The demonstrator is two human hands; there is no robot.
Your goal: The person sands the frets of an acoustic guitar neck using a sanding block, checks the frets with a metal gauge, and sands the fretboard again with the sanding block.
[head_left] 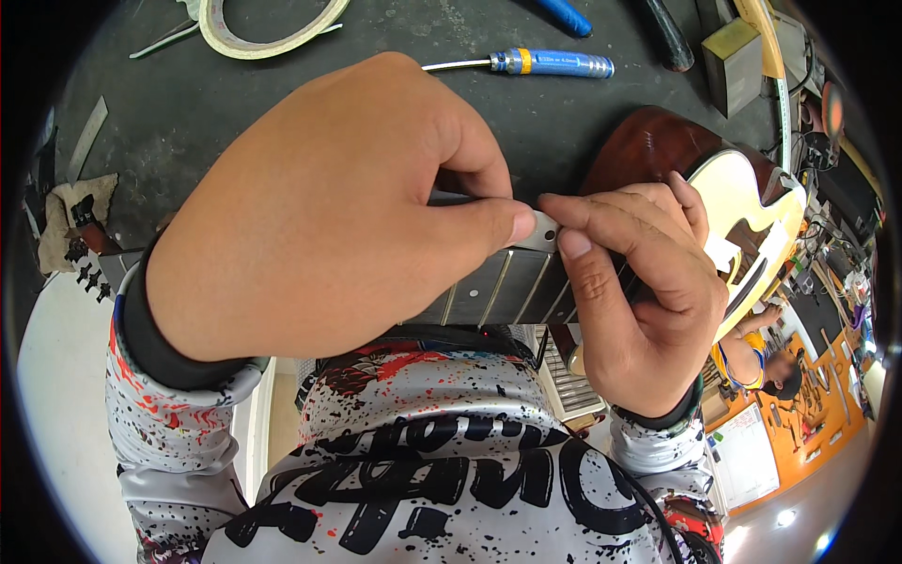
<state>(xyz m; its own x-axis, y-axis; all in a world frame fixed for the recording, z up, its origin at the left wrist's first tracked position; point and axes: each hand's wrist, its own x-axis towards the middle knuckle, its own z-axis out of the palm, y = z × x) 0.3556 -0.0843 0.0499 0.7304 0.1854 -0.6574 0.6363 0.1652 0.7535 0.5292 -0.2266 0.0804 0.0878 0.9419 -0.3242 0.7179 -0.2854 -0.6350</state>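
Left hand [329, 207], nearest: thumb and forefinger pinch one thin grey metal piece [544, 231]. Mostly hidden; one hole visible. Right hand [653, 287]: fingertips at its other end, cannot tell whether gripping. Piece at edge of one fretboard [490, 282], partly covered. One screwdriver [554, 63], tip hidden. One blue handle [567, 15], one tape roll [225, 39], both cut off.
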